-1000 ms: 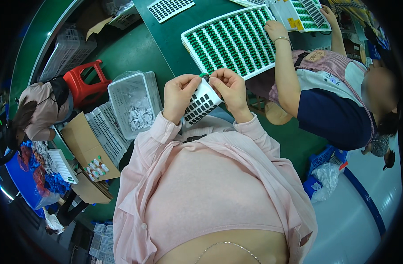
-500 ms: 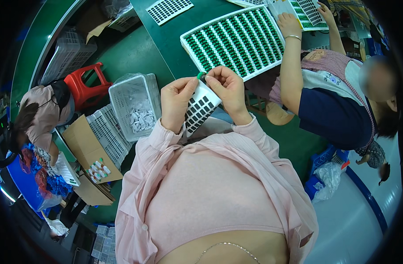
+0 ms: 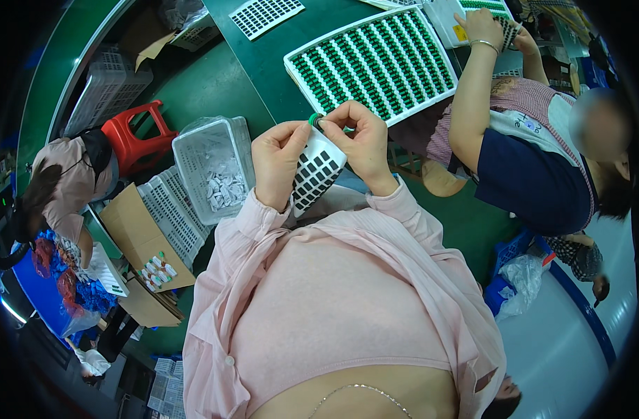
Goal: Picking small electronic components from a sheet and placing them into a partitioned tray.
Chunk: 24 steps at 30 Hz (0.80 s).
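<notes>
The left hand (image 3: 279, 159) holds a white sheet of small black rectangular pieces (image 3: 314, 176) up in front of the chest, thumb on the near face and fingers curled behind, so that the sheet bows and stands steady for the other hand; the right hand (image 3: 361, 143) sits at the sheet's far top edge, thumb and forefinger pressed together on a small green part (image 3: 314, 119), which seems held at the very tip to allow fine placing; the sheet hangs in the air between the two hands, just near of the green table (image 3: 263, 56). On the table, just beyond the hands, lies a large white tray (image 3: 372, 63) with rows of green parts, close enough to reach without stretching; a smaller sheet with dark squares (image 3: 267, 14) lies farther left. To the left, lower down, stands a clear plastic bin (image 3: 211, 171) of small white bits, beside a red stool (image 3: 132, 136) and a cardboard box (image 3: 141, 241). At the right a co-worker's arm (image 3: 473, 84) reaches toward another tray at the far edge.
</notes>
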### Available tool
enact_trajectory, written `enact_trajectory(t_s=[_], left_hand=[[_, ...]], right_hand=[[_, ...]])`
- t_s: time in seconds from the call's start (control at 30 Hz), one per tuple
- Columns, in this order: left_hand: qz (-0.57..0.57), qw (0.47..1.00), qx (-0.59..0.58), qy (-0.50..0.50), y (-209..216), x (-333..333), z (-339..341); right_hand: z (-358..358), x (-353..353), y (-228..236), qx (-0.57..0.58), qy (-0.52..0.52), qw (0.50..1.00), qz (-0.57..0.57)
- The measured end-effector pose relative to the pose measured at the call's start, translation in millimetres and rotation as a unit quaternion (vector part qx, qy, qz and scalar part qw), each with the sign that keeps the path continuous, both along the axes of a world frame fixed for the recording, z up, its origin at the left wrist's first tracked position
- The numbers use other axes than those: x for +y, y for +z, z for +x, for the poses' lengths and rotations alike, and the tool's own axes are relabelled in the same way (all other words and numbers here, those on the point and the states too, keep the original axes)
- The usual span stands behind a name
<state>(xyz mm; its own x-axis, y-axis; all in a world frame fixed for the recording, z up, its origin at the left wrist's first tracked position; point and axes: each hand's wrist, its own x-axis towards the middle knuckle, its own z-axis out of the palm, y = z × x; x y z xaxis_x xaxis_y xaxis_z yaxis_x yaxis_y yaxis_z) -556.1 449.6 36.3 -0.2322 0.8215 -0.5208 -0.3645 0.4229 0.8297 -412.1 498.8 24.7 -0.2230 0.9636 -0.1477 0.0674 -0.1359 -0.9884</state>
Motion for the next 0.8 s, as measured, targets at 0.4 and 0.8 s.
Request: enact_trajectory(t_s=[0.4,0.8], left_hand=[[0.049,0.919,0.323,-0.219,-19,10,-13],[-0.004,0.967,0.224,-0.118,-35,0,-37]], right_hand=[[31,18,-29,-0.055,0.072,0.995,0.033],[69,21,-100,-0.265,0.207,0.889,0.312]])
